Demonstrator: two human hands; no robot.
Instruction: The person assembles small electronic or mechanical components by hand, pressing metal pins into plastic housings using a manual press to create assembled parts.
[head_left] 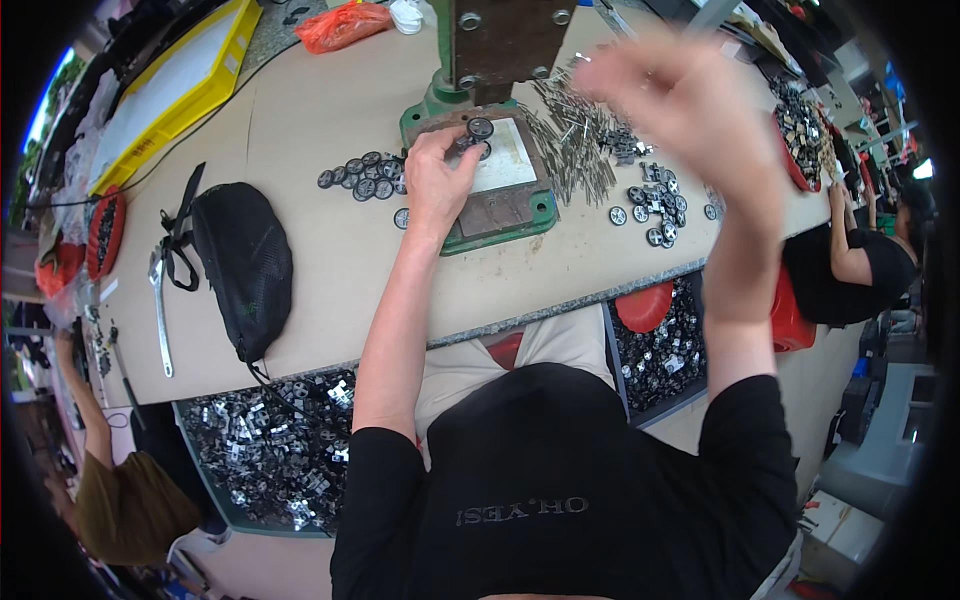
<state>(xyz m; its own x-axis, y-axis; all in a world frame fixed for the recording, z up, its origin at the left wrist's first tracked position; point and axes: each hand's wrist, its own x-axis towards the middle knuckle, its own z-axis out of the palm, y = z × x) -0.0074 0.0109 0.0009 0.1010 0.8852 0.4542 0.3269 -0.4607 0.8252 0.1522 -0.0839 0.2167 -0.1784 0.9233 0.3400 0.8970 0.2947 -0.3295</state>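
Note:
Over the base of a green bench press, my left hand is closed around a small black toy-like wheel piece. A second wheel shows just below the first, beside my thumb. A pale plate lies beneath it on the base, under the press's dark upper block. My right hand is raised to the right of the press, above a heap of thin metal rods. Motion smears its fingers, so I cannot make out whether they hold anything.
Black wheels lie left of the press, and wheeled parts to its right. A black pouch and an adjustable wrench rest on the left. Bins of small metal parts flank my legs. Other people sit at both sides.

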